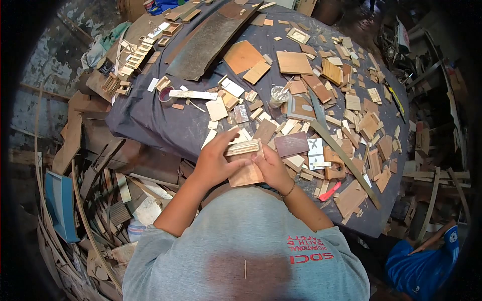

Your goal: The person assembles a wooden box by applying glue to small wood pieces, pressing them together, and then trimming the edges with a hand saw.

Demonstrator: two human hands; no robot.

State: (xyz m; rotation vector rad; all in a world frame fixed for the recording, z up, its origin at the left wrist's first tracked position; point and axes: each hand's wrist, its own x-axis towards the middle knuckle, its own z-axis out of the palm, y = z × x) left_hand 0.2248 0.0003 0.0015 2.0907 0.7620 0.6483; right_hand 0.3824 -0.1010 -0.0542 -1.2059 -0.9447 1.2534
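Close to my body I hold a small wooden board (247,174) with both hands. A thin wooden strip (243,147) lies across its far end. My left hand (217,159) grips the left side, its thumb over the board and its fingers by the strip. On the right edge, my right hand (271,169) is closed with its thumb on the wood. Just beyond the hands are a dark reddish flat piece (291,144) and many loose wood offcuts. A wooden saw-type handle (334,163) lies to the right, near a red-handled tool (330,191).
Dark cloth (150,118) covers the table. On it stand a plastic cup (278,96) and a reddish cup (166,95) with a white stick (193,95) across it. A long strip (346,165) lies on the right. Scrap wood fills the floor at left; a person's blue clothing (419,266) shows lower right.
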